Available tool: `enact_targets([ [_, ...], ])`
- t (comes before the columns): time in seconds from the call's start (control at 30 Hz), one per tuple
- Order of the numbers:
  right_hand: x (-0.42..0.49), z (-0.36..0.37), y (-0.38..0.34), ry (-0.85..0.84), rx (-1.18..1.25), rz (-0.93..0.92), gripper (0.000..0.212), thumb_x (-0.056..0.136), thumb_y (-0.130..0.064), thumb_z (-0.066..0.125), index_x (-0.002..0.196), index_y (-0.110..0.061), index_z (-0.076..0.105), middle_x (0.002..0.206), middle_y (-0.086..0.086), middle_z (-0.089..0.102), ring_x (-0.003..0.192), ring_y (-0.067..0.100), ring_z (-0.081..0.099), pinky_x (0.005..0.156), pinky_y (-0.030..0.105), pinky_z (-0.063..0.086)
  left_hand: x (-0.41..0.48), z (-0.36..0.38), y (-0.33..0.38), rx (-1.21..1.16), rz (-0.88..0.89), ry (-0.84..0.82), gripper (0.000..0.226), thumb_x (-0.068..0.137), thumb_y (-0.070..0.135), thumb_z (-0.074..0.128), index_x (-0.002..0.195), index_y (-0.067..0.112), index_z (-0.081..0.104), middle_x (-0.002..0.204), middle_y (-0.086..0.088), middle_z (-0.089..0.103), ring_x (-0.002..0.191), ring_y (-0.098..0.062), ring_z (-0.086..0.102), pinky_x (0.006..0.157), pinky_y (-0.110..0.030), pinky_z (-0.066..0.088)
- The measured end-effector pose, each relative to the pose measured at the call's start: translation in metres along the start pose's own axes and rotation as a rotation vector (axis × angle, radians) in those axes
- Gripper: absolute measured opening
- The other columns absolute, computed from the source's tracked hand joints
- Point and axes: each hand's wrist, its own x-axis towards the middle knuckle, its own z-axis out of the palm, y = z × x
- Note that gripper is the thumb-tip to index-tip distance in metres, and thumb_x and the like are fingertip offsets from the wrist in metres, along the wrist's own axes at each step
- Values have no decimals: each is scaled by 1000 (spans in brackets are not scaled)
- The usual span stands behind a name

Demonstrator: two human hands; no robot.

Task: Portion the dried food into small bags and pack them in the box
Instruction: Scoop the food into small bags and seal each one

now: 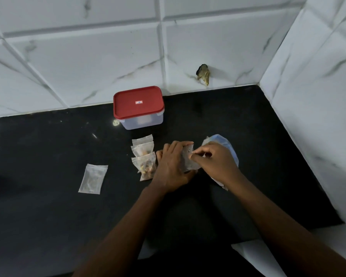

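Now | L hand [171, 166] + R hand [214, 162] both pinched small bag [188, 156] | box [139, 107] lidded at 11 o'clock | filled bags [145, 156] at 9.

Black counter [48, 216] — lidded box [138, 108], small bags [143, 156], flat bag [93, 178].

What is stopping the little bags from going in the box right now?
The red lid is shut on the box, so it has to come off first. The filled bags lie on the black counter just in front of the box, with nothing between them.
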Motion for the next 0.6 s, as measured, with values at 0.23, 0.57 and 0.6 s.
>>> enact_targets([
  [0.23, 11, -13, 15, -96, 84, 129, 13, 95, -29, 68, 95, -19, 76, 89, -1, 73, 81, 8, 65, 77, 23, 51, 11, 17, 5, 17, 32, 12, 68, 77, 43, 84, 137, 35, 53, 129, 15, 52, 110, -4, 39, 89, -14, 23],
  [0.57, 12, -24, 22, -161, -37, 132, 24, 98, -34, 63, 115, -20, 72, 98, -6, 71, 94, 4, 65, 79, 19, 50, 25, 39, 12, 110, 83, 93, 45, 84, 49, 69, 124, 30, 65, 120, 10, 62, 115, -10, 53, 93, -26, 21],
  [0.6, 12, -25, 22, -155, -68, 118, 26, 99, -34, 63, 117, -19, 72, 103, -5, 72, 97, 4, 65, 86, 22, 52, 26, 40, 13, 102, 73, 84, 46, 85, 53, 64, 124, 30, 64, 121, 10, 62, 115, -11, 54, 94, -27, 22],
])
